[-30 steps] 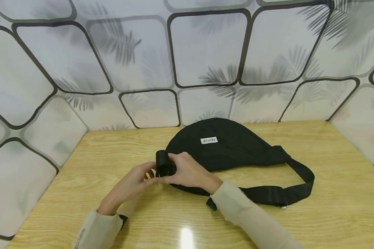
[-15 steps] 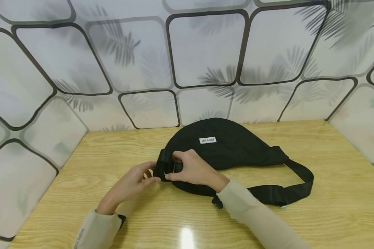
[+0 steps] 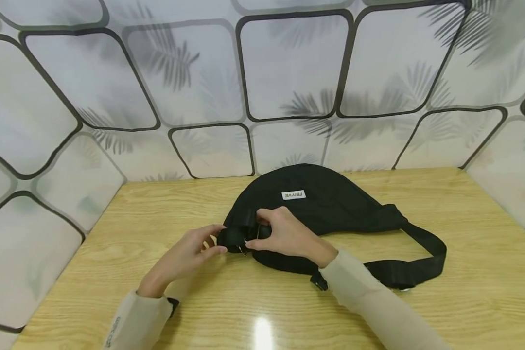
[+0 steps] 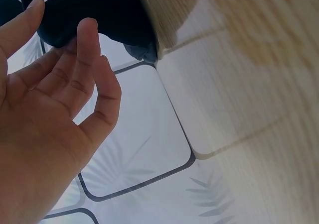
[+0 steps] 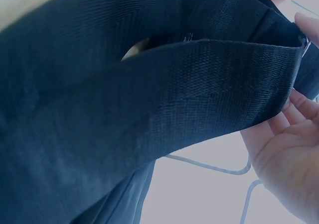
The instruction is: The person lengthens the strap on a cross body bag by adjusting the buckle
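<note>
A black sling bag [image 3: 332, 204] with a white label lies toward the back of the wooden table. At its left end, my left hand [image 3: 181, 260] pinches the bag's black webbing strap [image 3: 233, 237] between thumb and fingers. Close beside it, my right hand [image 3: 284, 233] grips the strap where a thin metal slider [image 3: 246, 243] shows. In the right wrist view the webbing [image 5: 214, 89] makes a wide loop into the fingers of the right hand [image 5: 289, 169]. The left wrist view has dark fabric [image 4: 99, 15] behind the fingertips of the left hand [image 4: 55, 109].
The rest of the strap [image 3: 435, 253] curves round on the table at the right. A black plastic buckle [image 3: 318, 281] lies by the right sleeve [image 3: 372, 301]. A patterned backdrop [image 3: 293, 68] rises behind the wooden table [image 3: 166, 204] and along its sides.
My right hand has moved rightward, carrying the slider and the upright strap fold away from my left hand. More strap shows between the hands. The plastic buckle has slid right; the left hand barely moved.
</note>
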{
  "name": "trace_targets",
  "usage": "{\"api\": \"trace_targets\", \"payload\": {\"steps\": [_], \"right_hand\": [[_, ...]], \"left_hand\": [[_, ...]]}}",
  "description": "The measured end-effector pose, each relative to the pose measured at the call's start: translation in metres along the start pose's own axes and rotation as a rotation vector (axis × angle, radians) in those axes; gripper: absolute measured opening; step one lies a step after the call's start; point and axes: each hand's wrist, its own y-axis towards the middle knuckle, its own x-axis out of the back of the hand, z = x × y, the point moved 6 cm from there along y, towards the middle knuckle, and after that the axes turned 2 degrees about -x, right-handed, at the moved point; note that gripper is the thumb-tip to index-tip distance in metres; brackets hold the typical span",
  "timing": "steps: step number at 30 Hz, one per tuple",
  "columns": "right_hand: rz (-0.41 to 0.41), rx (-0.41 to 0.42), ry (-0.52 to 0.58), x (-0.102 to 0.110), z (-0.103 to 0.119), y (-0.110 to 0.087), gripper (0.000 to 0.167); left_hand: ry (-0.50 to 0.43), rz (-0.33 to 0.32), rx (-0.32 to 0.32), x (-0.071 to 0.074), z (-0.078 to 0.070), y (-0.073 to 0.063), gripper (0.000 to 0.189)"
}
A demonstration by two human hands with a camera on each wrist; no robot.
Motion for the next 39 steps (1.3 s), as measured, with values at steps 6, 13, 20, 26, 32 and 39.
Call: {"api": "trace_targets", "payload": {"steps": [6, 13, 20, 26, 32, 39], "right_hand": [[-0.002, -0.013, -0.008, 0.005, -0.002, -0.005, 0.027], [-0.005, -0.013, -0.003, 0.01, -0.006, -0.011, 0.027], [0.003, -0.026, 0.006, 0.017, -0.009, -0.018, 0.022], [0.002, -0.006, -0.007, 0.026, -0.011, -0.022, 0.024], [0.016, -0.01, -0.022, 0.029, -0.013, -0.024, 0.032], [0.012, 0.005, -0.032, 0.034, -0.016, -0.029, 0.035]], "left_hand": [[0.01, 0.004, -0.008, 0.0, 0.001, 0.0, 0.04], [0.025, 0.019, -0.001, 0.0, 0.003, 0.0, 0.042], [0.039, 0.028, 0.009, 0.0, 0.005, -0.001, 0.042], [0.038, 0.044, 0.014, -0.001, 0.006, -0.001, 0.042], [0.033, 0.058, 0.012, -0.003, 0.007, -0.001, 0.042], [0.034, 0.077, 0.033, -0.004, 0.007, -0.001, 0.043]]}}
